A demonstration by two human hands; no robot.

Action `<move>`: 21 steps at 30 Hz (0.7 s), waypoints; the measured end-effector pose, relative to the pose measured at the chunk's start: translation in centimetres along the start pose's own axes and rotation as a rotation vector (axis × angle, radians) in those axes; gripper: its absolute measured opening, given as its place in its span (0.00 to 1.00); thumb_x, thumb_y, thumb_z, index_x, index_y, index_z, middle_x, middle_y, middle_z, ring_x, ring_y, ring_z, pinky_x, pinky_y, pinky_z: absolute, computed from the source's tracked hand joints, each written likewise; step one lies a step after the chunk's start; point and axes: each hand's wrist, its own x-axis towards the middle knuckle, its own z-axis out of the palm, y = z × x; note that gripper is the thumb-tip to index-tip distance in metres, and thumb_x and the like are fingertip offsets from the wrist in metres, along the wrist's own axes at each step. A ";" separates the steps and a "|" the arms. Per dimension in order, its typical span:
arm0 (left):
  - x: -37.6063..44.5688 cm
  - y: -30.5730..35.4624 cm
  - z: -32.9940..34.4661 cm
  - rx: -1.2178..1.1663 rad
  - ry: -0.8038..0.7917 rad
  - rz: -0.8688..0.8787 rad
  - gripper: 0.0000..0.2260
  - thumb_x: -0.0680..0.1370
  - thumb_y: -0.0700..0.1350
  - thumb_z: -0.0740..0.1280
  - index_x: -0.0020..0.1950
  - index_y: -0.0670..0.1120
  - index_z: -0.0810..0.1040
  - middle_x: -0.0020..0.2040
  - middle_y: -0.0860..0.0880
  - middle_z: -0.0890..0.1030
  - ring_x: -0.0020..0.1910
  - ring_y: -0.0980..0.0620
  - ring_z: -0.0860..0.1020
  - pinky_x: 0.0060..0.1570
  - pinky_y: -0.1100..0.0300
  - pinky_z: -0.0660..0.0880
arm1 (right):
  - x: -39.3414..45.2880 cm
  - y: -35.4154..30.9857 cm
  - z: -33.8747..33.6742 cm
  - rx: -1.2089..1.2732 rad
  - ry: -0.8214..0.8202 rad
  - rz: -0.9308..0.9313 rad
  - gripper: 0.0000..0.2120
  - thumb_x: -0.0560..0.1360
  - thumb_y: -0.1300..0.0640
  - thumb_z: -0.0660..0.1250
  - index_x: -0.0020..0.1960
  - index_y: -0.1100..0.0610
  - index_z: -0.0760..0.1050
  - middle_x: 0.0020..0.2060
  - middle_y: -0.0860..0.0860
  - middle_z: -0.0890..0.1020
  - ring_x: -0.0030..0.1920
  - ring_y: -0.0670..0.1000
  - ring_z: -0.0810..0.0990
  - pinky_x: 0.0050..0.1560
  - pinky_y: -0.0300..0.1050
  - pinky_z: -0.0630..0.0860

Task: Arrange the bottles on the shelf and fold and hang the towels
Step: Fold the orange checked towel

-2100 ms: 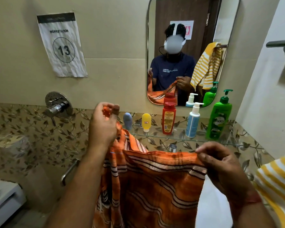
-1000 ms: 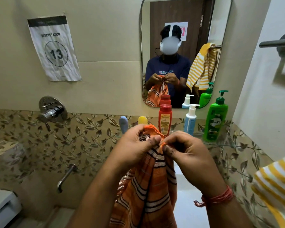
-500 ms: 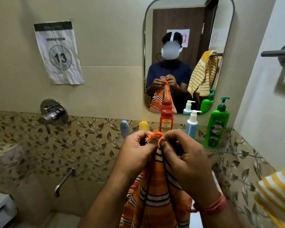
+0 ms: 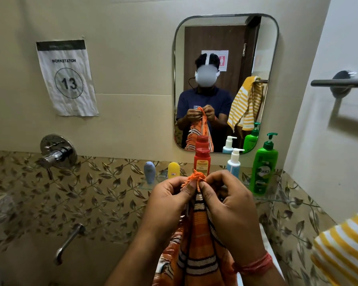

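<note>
At the upper left of the frame a creased white paper sign (image 4: 67, 78) printed "WORKSTATION" with a circled 13 is stuck to the beige wall. Below it, at middle left, a round chrome mixer valve (image 4: 57, 152) sits at the top edge of the leaf-patterned tile band, and a chrome spout (image 4: 68, 243) angles down at lower left.

Along the middle of the frame a clear glass shelf (image 4: 277, 198) carries 5 bottles in a row: a small grey-blue tube (image 4: 149, 171), just beside it a small yellow tube (image 4: 173, 170), then a tall red bottle with a red cap (image 4: 202, 161), a pale blue pump bottle with a white pump (image 4: 234, 162), and a large green pump bottle (image 4: 264, 168) at the right end, all upright.

In front of the shelf, at lower centre, the left hand (image 4: 170, 203) and right hand (image 4: 230, 205) meet thumb to thumb, each grip pinching the fringed top corners of an orange striped towel (image 4: 198, 248), which hangs folded lengthwise down between the forearms. A red thread band (image 4: 254, 265) circles the right wrist.

Above the shelf a rounded rectangular mirror (image 4: 225, 38) reflects the person and the towel. At the upper right a grey metal towel bar (image 4: 339, 82) projects from the white wall. At the lower right corner a yellow and white striped towel (image 4: 345, 248) enters the frame.
</note>
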 end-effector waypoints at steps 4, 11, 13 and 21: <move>0.0 0.0 0.1 -0.011 0.014 -0.001 0.13 0.75 0.51 0.68 0.52 0.45 0.85 0.48 0.43 0.87 0.51 0.44 0.85 0.50 0.47 0.82 | 0.3 -0.2 -0.4 0.024 -0.001 -0.005 0.05 0.73 0.56 0.72 0.43 0.49 0.78 0.37 0.44 0.79 0.40 0.46 0.79 0.36 0.36 0.76; -0.3 0.2 0.1 0.005 0.004 0.025 0.11 0.78 0.49 0.67 0.53 0.45 0.85 0.50 0.42 0.86 0.53 0.43 0.85 0.53 0.44 0.81 | -0.1 -0.5 -0.7 0.095 0.024 0.040 0.05 0.73 0.56 0.73 0.42 0.49 0.78 0.37 0.45 0.80 0.40 0.46 0.80 0.38 0.46 0.80; -0.6 0.2 0.1 0.018 -0.027 0.030 0.11 0.77 0.49 0.66 0.52 0.45 0.85 0.49 0.42 0.86 0.53 0.43 0.85 0.52 0.46 0.81 | -0.3 -0.6 -0.8 0.136 0.040 0.061 0.05 0.74 0.57 0.72 0.42 0.49 0.78 0.37 0.46 0.81 0.40 0.47 0.81 0.39 0.52 0.80; -1.9 0.2 0.6 0.026 -0.047 0.087 0.09 0.77 0.47 0.67 0.50 0.46 0.85 0.48 0.43 0.86 0.51 0.45 0.85 0.49 0.53 0.81 | -1.4 -1.5 -0.5 0.166 0.121 0.110 0.05 0.75 0.54 0.72 0.43 0.47 0.77 0.38 0.46 0.81 0.40 0.48 0.81 0.39 0.55 0.81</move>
